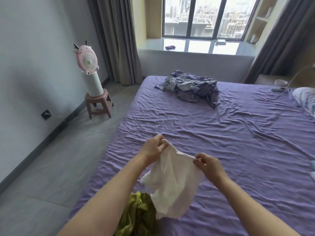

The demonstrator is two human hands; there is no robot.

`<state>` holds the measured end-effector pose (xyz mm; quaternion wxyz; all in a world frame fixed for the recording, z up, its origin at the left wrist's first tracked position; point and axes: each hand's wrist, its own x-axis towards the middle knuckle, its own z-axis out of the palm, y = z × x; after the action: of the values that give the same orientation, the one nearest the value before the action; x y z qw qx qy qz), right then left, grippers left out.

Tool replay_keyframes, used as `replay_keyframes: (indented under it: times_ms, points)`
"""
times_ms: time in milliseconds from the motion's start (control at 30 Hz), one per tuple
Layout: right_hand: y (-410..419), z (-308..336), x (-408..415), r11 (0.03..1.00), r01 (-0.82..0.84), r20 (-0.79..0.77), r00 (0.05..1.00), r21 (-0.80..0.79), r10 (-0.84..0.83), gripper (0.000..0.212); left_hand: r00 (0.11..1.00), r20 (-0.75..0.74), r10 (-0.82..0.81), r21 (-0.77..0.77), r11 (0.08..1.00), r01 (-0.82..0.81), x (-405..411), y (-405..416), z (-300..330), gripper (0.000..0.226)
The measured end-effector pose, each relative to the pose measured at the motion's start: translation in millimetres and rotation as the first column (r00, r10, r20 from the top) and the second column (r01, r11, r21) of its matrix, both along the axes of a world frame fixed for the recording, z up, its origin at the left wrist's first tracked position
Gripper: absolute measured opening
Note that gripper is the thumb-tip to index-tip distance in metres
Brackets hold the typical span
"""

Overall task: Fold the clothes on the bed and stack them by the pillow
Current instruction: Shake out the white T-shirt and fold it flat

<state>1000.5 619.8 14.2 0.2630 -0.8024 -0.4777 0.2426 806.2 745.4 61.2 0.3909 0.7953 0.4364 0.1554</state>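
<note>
A thin white garment (172,183) hangs above the purple bed (221,133), held up by its top edge. My left hand (154,148) pinches the upper left corner, and my right hand (207,165) pinches the upper right corner. The cloth's lower end trails onto the sheet. An olive-green garment (138,217) lies crumpled at the bed's near edge, partly under my left forearm. A grey-purple pile of clothes (192,87) sits at the far end of the bed. The pillow (305,99) lies at the right edge, cut off by the frame.
A pink fan on a white cylinder (88,72) stands on a pink stool (98,104) by the left wall. Grey floor runs along the bed's left side. A window sill (196,46) and curtains lie beyond the bed. A cable and lamp (281,86) sit near the pillow.
</note>
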Motion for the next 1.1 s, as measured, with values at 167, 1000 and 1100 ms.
replay_keyframes:
  times_ms: [167, 1000, 1100]
  points:
    - [-21, 81, 21, 0.97, 0.02, -0.012, 1.0, 0.244, -0.018, 0.005, 0.984, 0.18, 0.014, -0.068, 0.998, -0.002, 52, -27, 85, 0.024]
    - [-163, 241, 124, 0.798, 0.22, -0.347, 0.938, 0.562, -0.014, 0.029, 0.859, 0.509, -0.06, 0.101, 0.995, 0.009, 192, -233, 187, 0.029]
    - [-182, 258, 130, 0.813, 0.26, -0.615, 0.775, 0.521, 0.146, 0.037, 0.836, 0.549, -0.02, 0.271, 0.95, -0.155, 200, -258, 170, 0.042]
